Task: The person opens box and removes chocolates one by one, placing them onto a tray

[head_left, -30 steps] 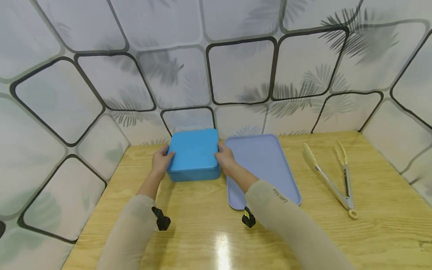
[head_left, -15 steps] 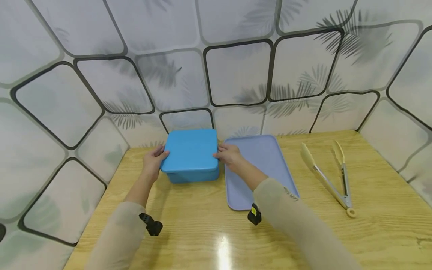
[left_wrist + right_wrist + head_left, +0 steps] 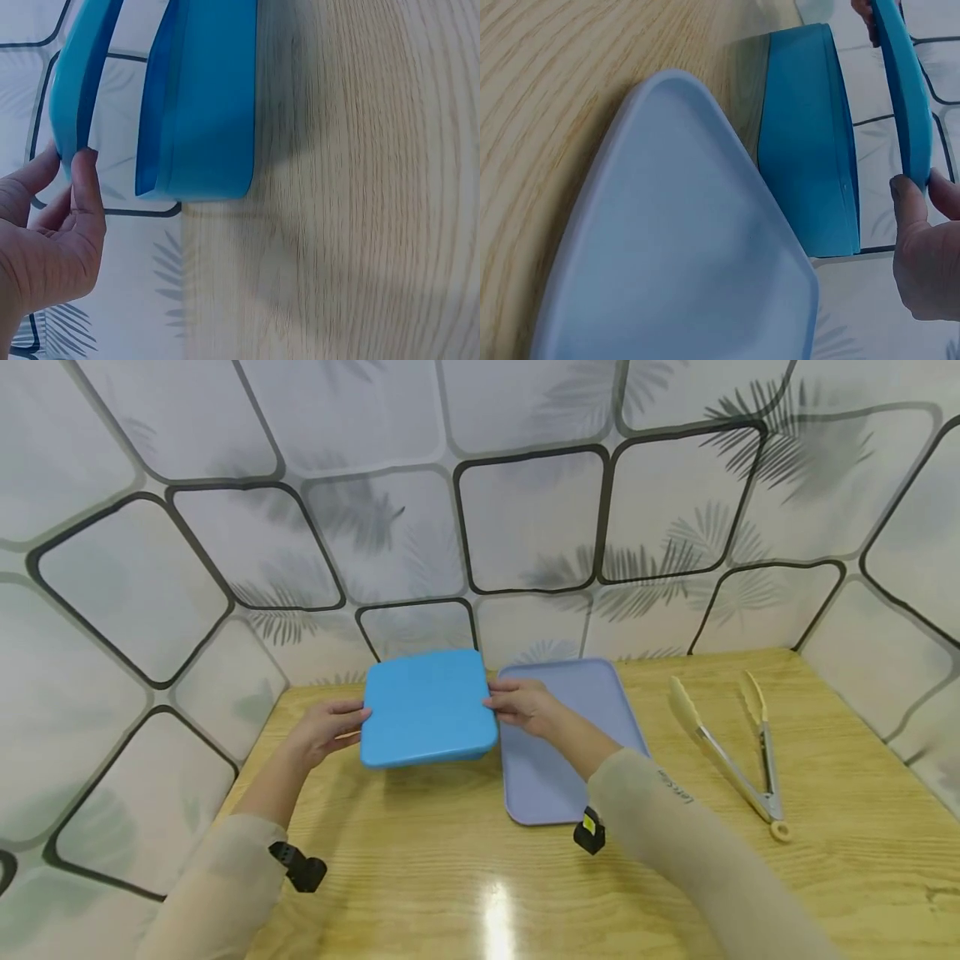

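A blue lid is held between both hands, raised clear of the blue box beneath it. My left hand pinches the lid's left edge between thumb and fingers. On the opposite edge my right hand pinches it the same way. The box stands on the table; in the right wrist view its side wall and open top edge show below the lid, with a gap between. From the head view the lid hides nearly all of the box, and its inside cannot be seen.
A lavender tray lies right beside the box, partly under my right forearm. Tongs with cream tips lie spread on the wooden table farther right. Patterned fabric walls rise behind and at the sides.
The lid has come up off the box, left side first, and now sits higher and nearer. Both hands have risen with it, the left one moving outward.
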Demonstrator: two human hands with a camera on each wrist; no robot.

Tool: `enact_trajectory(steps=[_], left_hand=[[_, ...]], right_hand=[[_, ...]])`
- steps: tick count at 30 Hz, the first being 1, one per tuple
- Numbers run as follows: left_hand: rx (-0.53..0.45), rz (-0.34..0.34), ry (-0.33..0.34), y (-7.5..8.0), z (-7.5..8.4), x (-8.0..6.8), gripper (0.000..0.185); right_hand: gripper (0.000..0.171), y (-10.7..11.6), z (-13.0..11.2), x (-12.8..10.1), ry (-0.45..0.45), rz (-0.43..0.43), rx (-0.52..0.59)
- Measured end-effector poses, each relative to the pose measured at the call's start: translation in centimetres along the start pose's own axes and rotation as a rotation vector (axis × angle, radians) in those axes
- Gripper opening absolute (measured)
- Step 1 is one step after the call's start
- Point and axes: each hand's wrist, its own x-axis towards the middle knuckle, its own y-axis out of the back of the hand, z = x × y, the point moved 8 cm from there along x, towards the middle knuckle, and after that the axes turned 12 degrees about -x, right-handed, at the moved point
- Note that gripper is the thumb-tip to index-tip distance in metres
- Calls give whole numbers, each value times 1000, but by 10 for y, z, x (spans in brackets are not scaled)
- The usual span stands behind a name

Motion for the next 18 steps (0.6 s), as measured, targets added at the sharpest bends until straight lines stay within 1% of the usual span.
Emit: enact_trajectory(steps=[3, 6, 9, 14, 18], left_hand=[[35, -21, 3, 2, -1, -6, 65], [65, -26, 5, 2, -2, -11, 65], [86, -29, 0, 1, -3, -16, 65], [97, -49, -16, 0, -7, -27, 64], [95, -71, -10, 1, -11, -39, 65]], right_hand=[[49, -1, 2, -5, -23, 2, -31], [48, 0, 3, -10, -45, 7, -24], [49, -2, 2, -17, -46, 4, -9], [47, -6, 0, -28, -52, -7, -23], [42, -10, 3, -40, -108, -19, -55]])
